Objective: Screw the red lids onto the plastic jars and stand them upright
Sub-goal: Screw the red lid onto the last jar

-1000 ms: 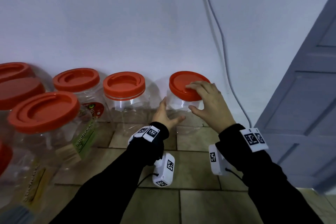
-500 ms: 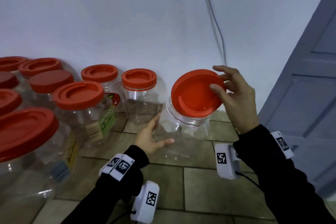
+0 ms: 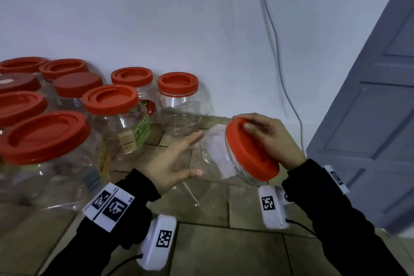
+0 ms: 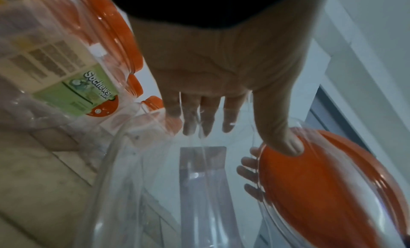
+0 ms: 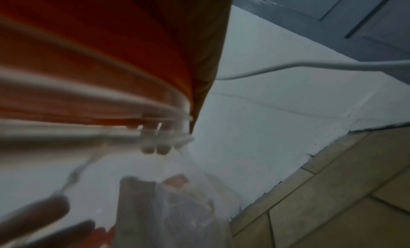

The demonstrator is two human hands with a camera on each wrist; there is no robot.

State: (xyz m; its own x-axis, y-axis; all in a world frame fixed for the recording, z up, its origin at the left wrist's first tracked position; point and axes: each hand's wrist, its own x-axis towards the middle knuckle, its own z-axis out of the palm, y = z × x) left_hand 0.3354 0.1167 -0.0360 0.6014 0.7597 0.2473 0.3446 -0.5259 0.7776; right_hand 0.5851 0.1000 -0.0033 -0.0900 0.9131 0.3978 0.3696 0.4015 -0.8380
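A clear plastic jar (image 3: 212,152) is held tilted above the tiled floor, its mouth pointing right and toward me. A red lid (image 3: 248,154) sits on that mouth. My right hand (image 3: 275,139) grips the lid, fingers curled over its rim. My left hand (image 3: 177,161) is spread flat against the jar's body, fingers straight and thumb out. In the left wrist view the left hand (image 4: 221,67) lies along the jar (image 4: 177,190), its thumb beside the lid (image 4: 321,190). The right wrist view is blurred, with the lid (image 5: 99,59) filling its left side.
Several lidded jars (image 3: 107,101) stand upright on the left by the white wall, one with a green label (image 3: 139,127). A blue-grey door (image 3: 369,119) stands on the right. A white cable (image 3: 275,51) runs down the wall. Tiled floor (image 3: 224,242) lies below my hands.
The jar stood upright by the wall with my right hand on its lid. It has been tipped over and drawn toward me, and my left hand has moved along its side.
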